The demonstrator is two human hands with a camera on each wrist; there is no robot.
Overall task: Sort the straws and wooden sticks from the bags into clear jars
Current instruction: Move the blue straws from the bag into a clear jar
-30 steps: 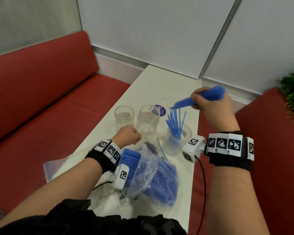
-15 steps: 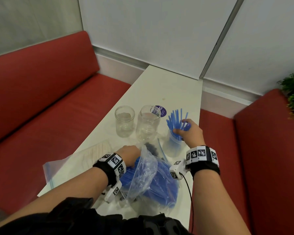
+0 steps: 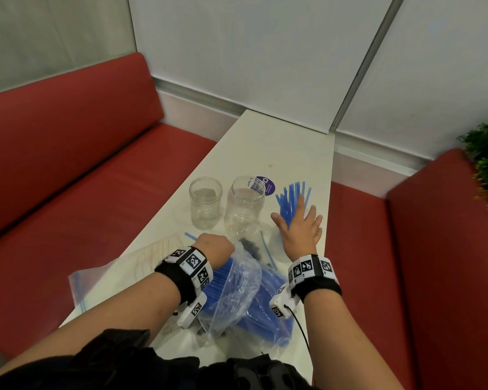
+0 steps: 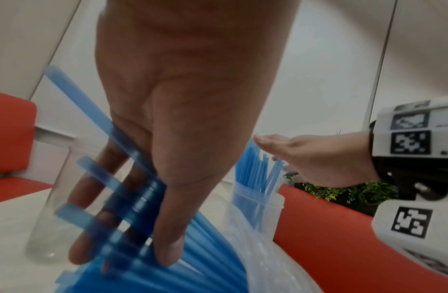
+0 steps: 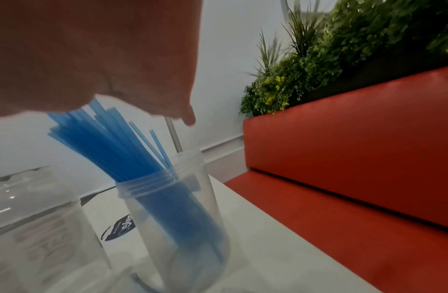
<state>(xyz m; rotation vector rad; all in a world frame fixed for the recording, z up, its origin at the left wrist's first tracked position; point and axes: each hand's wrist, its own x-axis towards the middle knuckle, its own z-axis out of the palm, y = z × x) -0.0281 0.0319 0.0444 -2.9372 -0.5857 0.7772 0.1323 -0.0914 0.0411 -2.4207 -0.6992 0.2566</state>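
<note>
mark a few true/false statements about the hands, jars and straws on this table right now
1. The right hand has its fingers spread over the blue straws standing in a jar. True.
2. The left hand holds nothing. False: it grips a bunch of straws at the clear bag.
3. Both glass jars beside the left hand hold straws. False: neither holds any.
4. Loose straws lie on the table. True.
5. The bag is drained of straws. False: many blue ones remain inside.

Straws (image 3: 292,202) in right jar (image 5: 177,214); bag (image 3: 237,294) before jars.
</note>
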